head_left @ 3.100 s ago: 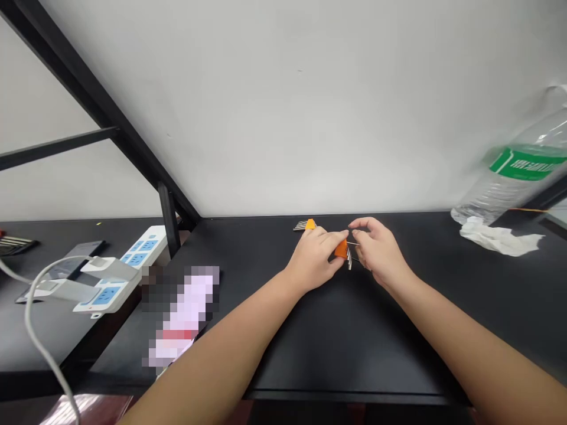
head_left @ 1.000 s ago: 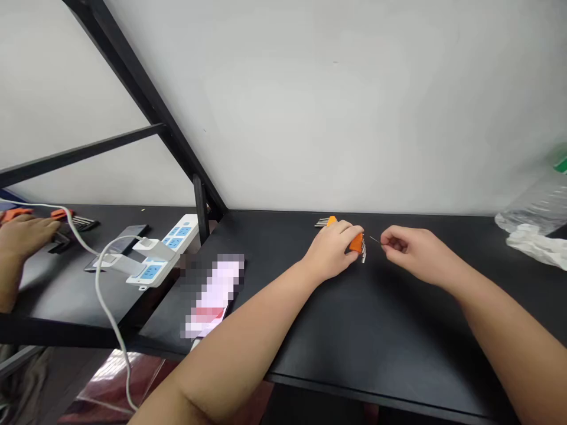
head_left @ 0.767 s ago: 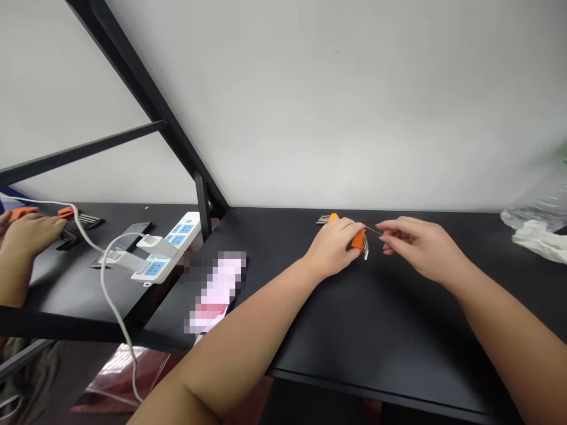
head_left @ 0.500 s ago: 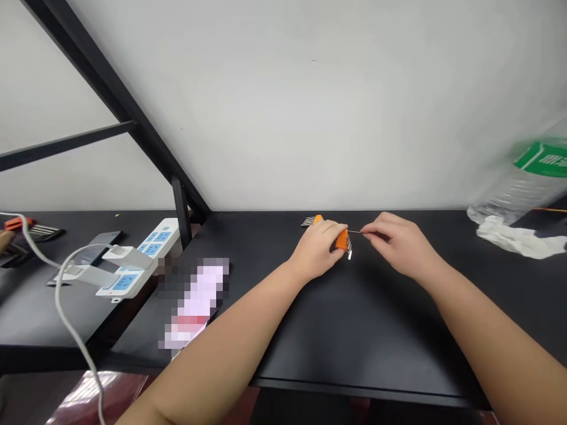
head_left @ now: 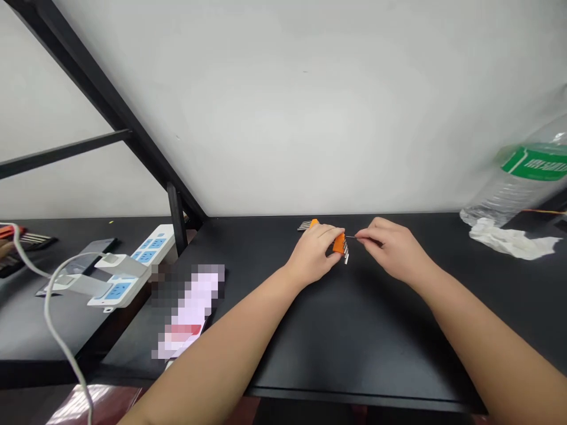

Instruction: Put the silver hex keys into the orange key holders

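Observation:
An orange holder [head_left: 339, 243] with several short metal keys sticking out lies under my left hand [head_left: 315, 251], whose fingers are wrapped over it on the black table. More metal keys [head_left: 305, 225] show past its far left end. Just to the right, my right hand [head_left: 390, 247] pinches a thin metal key [head_left: 351, 237] between thumb and forefinger. That key points left and its tip comes up to the holder's right side; whether it touches is too small to tell.
A phone with a blurred screen [head_left: 195, 307] lies left of my left forearm. Further left are a white power strip [head_left: 146, 254] with plugs and a cable [head_left: 55, 330]. At the right, a plastic bottle [head_left: 509, 189] leans near crumpled tissue [head_left: 514, 239]. A black frame [head_left: 133, 136] rises at the left.
The view has shifted slightly, so everything sits a little lower and further left. Both hands keep their grips, and the thin key stays beside the holder.

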Available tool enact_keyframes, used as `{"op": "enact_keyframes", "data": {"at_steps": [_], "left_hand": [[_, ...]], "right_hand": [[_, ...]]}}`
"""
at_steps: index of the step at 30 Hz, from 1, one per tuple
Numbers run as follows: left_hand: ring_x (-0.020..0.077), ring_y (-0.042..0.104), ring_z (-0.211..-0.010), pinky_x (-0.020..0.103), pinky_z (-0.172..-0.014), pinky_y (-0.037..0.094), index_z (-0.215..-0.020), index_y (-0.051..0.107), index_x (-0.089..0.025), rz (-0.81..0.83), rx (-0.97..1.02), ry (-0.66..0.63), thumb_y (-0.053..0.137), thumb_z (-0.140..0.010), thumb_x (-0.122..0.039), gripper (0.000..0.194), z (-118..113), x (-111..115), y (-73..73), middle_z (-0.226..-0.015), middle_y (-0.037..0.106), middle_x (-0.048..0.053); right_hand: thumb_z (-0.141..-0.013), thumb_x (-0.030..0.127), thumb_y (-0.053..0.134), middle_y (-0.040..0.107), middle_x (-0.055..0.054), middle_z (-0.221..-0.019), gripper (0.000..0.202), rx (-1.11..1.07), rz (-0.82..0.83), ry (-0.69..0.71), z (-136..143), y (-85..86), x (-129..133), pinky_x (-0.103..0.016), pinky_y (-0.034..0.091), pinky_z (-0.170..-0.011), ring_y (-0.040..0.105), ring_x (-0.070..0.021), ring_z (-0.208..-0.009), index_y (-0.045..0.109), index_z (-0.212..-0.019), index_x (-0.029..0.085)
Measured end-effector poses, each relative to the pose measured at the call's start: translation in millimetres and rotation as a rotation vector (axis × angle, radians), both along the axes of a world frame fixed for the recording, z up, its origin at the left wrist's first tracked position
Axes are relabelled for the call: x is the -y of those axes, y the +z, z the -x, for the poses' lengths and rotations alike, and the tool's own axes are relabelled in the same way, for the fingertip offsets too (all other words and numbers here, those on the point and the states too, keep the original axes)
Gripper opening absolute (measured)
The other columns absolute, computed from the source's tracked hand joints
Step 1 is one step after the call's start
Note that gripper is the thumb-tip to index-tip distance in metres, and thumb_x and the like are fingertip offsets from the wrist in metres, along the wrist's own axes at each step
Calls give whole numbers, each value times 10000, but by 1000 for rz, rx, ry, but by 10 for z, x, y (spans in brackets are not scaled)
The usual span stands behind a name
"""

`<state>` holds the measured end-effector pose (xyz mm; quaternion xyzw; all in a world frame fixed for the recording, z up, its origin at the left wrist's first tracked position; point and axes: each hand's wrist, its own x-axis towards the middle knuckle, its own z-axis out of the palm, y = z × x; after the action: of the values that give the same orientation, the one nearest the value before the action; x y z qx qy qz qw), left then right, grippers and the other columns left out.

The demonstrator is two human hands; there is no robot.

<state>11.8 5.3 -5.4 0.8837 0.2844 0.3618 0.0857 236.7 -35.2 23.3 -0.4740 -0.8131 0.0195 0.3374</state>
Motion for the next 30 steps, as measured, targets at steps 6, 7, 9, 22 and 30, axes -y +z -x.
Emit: {"op": "enact_keyframes", "data": {"at_steps": [6, 7, 9, 22, 30], "left_hand": [[233, 625, -1141, 443, -1058, 485, -1277, 569, -205, 1, 0, -1, 648, -825, -126, 466, -9, 15, 10, -1229, 683, 72], [235, 627, -1140, 448, -1055, 487, -1276, 570, -210, 8, 1, 3, 651, -827, -132, 463, -7, 18, 12, -1227, 685, 71], [240, 632, -1138, 455, -1047, 491, -1274, 573, -218, 21, 1, 9, 657, -831, -148, 456, -4, 20, 13, -1224, 687, 71], [238, 639, -1130, 439, -1029, 511, -1281, 592, -225, 91, 33, -40, 679, -829, -197, 462, -5, 19, -25, -1215, 687, 73], [230, 635, -1062, 454, -1021, 491, -1210, 615, -232, 136, 21, -117, 658, -803, -145, 419, -22, 47, 32, -1110, 703, 57]], "right_hand": [[-958, 200, 552, 631, -44, -836, 191, 1, 0, -22, 5, 39, 17, -306, 495, -659, 604, -160, -692, 743, -969, 199], [-958, 200, 551, 630, -43, -833, 192, -2, 5, -23, 4, 43, 19, -304, 494, -659, 602, -159, -691, 743, -968, 198], [-958, 202, 551, 627, -40, -824, 192, -9, 21, -19, 1, 48, 23, -301, 493, -655, 600, -157, -687, 743, -969, 200], [-992, 227, 476, 640, -84, -997, 252, 80, -54, -17, 76, 5, 74, -323, 504, -660, 619, -193, -787, 726, -1015, 234], [-963, 255, 548, 653, -75, -1022, 189, -226, 106, 108, 209, 0, 65, -356, 555, -775, 648, -210, -888, 736, -963, 244]]}}
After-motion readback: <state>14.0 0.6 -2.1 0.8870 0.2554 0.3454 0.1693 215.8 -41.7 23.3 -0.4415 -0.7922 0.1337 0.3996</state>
